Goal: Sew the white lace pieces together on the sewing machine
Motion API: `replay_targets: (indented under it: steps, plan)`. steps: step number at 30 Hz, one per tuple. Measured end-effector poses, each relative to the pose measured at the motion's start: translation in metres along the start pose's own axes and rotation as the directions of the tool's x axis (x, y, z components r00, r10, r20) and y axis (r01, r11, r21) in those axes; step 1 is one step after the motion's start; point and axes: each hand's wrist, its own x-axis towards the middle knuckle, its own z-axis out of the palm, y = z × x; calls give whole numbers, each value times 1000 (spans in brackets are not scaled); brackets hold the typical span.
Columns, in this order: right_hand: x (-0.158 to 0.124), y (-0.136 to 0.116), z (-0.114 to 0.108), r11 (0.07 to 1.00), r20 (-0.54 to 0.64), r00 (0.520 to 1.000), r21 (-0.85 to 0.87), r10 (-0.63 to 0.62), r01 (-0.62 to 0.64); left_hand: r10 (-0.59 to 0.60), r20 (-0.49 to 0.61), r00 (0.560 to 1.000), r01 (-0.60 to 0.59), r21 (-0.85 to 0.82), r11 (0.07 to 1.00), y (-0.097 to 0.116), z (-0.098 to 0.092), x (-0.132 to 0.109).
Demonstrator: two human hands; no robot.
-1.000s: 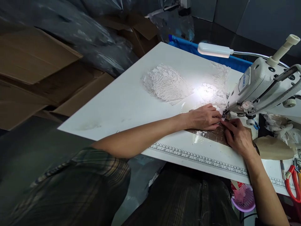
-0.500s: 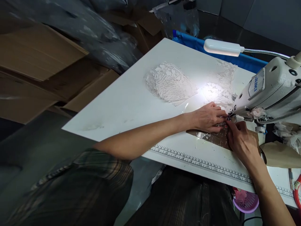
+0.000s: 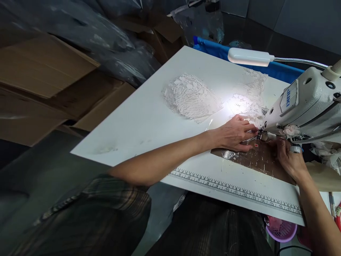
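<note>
My left hand [image 3: 237,134] lies by the presser foot [image 3: 261,134] of a white sewing machine [image 3: 306,101]. Its bent fingers press white lace [image 3: 247,110] down against the machine bed. Under the machine head, right of the needle area, is my right hand [image 3: 289,158]. Its fingertips are partly hidden behind the machine's metal parts and knob [image 3: 295,148], and I cannot make out anything in them. Between the hands a brown plate [image 3: 255,160] shows, scattered with thread bits. A heap of white lace pieces [image 3: 190,97] rests farther left on the table.
A white lamp [image 3: 249,57] on a bendable neck lights the lace. Along the front edge of the white table [image 3: 149,138] runs a printed ruler [image 3: 234,192]. A purple basket [image 3: 282,229] hangs below. Cardboard boxes [image 3: 45,67] and plastic sheeting [image 3: 114,42] stand at the left.
My right hand has moved away from the presser foot, to the right under the machine head, uncovering the brown plate. My left hand stays almost in place on the lace.
</note>
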Motion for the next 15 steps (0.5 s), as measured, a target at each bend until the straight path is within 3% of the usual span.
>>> replay_targets:
  steps: [6,11,15]
  plan:
    - [-5,5,7,997,-101,995,70,0,7,-1,-27,1000,1,4,1000,-1,5,-1]
    - [-12,10,11,996,-166,983,29,83,-79,2,-127,992,2,37,999,1,9,-4]
    - [-12,12,16,998,-190,980,22,59,-56,-159,-219,963,171,38,985,5,11,-7]
